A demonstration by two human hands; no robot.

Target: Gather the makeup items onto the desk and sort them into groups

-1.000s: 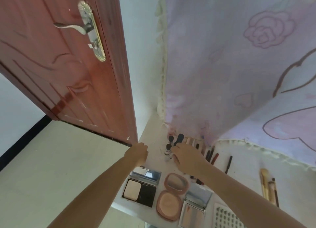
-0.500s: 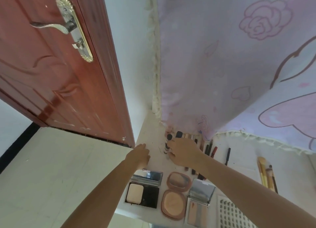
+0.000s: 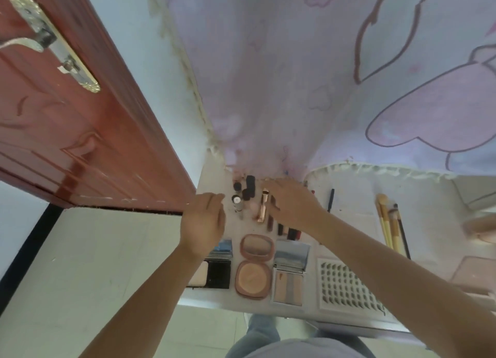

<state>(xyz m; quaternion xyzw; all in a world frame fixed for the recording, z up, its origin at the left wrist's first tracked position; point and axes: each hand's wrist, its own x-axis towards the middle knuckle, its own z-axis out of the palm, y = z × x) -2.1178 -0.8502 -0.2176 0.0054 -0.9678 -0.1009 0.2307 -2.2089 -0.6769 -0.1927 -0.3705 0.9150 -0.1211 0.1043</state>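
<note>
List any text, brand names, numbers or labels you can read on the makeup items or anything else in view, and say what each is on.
No text can be read in this view.
Round compact: no lettering visible.
Tubes near the curtain: any labels too small and blurred to read.
Curtain: printed rose and cartoon outlines only, no words.
Door handle plate: ornament only, no marking legible.

Bright soft daylight, faint shadows, wide-angle bending at edges, slight overall blur
</note>
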